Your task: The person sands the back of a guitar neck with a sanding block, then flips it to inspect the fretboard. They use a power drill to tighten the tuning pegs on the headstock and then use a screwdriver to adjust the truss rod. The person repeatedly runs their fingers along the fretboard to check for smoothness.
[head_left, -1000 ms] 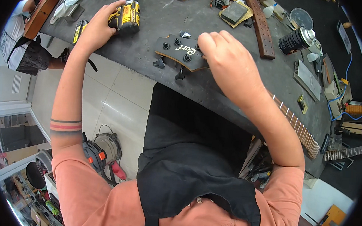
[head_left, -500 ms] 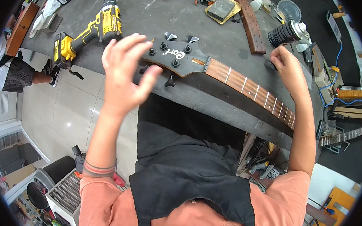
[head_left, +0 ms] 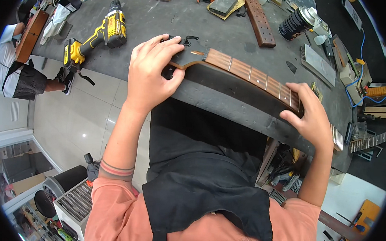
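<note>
A guitar neck [head_left: 258, 80] with a brown fretboard, pale frets and dot inlays lies along the near edge of the bench. Its black headstock [head_left: 191, 55] points left. My left hand [head_left: 150, 73] covers most of the headstock, fingers over the top and thumb on the near edge; most of the tuners are hidden beneath it. Further up the fretboard, my right hand [head_left: 311, 115] wraps the neck, fingers over the far side and thumb on the near side. More frets show beyond that wrist.
On the dark bench [head_left: 172, 20] are a yellow-black cordless drill [head_left: 102, 33], a long brown perforated bar [head_left: 259, 19], a black spray can [head_left: 297, 23] and a flat grey metal block [head_left: 318, 65]. Another fretted neck [head_left: 368, 142] lies far right. A person [head_left: 32, 77] stands at the left.
My left hand has come down onto the headstock and closed over it. My right hand has left the spot near the spray can and gripped the fretboard. The view has shifted slightly.
</note>
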Available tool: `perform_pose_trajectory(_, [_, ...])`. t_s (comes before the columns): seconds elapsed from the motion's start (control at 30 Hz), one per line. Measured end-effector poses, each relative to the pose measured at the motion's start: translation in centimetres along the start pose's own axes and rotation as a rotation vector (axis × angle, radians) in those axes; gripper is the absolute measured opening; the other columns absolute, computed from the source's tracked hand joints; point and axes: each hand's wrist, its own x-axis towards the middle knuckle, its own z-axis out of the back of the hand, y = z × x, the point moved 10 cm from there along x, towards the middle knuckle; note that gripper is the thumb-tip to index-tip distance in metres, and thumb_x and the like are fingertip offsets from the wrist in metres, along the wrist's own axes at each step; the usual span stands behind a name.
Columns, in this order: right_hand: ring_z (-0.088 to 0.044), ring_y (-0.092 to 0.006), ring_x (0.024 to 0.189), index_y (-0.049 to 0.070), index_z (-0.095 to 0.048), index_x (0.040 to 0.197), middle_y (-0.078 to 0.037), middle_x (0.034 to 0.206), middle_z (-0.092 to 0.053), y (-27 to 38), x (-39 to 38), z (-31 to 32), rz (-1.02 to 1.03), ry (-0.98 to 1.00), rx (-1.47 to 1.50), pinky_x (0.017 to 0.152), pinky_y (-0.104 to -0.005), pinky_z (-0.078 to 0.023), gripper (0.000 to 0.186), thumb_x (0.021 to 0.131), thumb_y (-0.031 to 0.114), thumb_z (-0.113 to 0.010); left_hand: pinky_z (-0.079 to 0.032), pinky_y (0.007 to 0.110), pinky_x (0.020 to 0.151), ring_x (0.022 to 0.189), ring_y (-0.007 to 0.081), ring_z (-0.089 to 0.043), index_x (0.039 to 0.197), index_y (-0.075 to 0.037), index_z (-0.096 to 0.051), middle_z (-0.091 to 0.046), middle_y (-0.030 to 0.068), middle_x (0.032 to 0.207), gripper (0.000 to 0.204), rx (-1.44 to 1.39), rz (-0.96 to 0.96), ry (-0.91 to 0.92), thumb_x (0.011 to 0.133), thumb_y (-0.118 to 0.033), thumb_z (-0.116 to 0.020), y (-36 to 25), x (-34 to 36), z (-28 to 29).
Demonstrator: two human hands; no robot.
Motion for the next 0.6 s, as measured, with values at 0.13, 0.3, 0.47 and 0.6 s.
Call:
perform_pose_trajectory(0.13, [-0.073, -0.0405, 0.107, 0.006, -0.074, 0.138, -0.014, 0.115, -0.073, -1.0, -1.1, -0.3, -0.015, -0.007, -0.142, 0.094, -0.0499, -0.057, 0.043, 0.1, 0.022, -0.087, -0.058, 0.042, 0.109, 0.117, 0.0293, -0.084, 0.127, -0.005, -0.083, -0.089, 0.0102, 0.125, 0.045, -0.016, 0.057, -0.071, 0.084, -0.01, -0.095, -0.4, 1.7, 2.2])
perform_pose_trajectory(0.3, [-0.073, -0.04, 0.103, 0.004, -0.078, 0.136, -0.014, 0.109, -0.074, -1.6, -0.9, 0.1, -0.002, 0.026, -0.07, 0.088, -0.0511, -0.057, 0.042, 0.1, 0.024, -0.088, -0.059, 0.042, 0.103, 0.102, 0.0276, -0.083, 0.118, -0.004, -0.085, -0.088, 0.0098, 0.11, 0.038, 0.04, 0.048, -0.045, 0.084, -0.014, -0.098, -1.4, 2.1, 3.5])
perform_pose_trajectory(0.47, [-0.074, -0.0403, 0.095, 0.004, -0.081, 0.138, -0.015, 0.106, -0.077, -2.0, -1.0, 0.2, -0.013, -0.009, -0.021, 0.086, -0.0497, -0.059, 0.043, 0.101, 0.023, -0.088, -0.06, 0.041, 0.095, 0.095, 0.0267, -0.081, 0.113, -0.005, -0.085, -0.086, 0.009, 0.099, 0.035, 0.033, 0.073, -0.064, 0.084, -0.017, -0.101, -1.5, 2.4, 3.6])
perform_pose_trajectory(0.6, [-0.078, -0.039, 0.098, 0.003, -0.082, 0.138, -0.016, 0.112, -0.083, -2.8, -1.3, 0.1, -0.015, -0.054, 0.039, 0.089, -0.0458, -0.061, 0.044, 0.098, 0.02, -0.091, -0.06, 0.043, 0.095, 0.091, 0.0287, -0.08, 0.107, -0.007, -0.083, -0.083, 0.0065, 0.091, 0.031, 0.028, 0.068, -0.072, 0.085, -0.021, -0.099, -1.3, 2.5, 3.4])
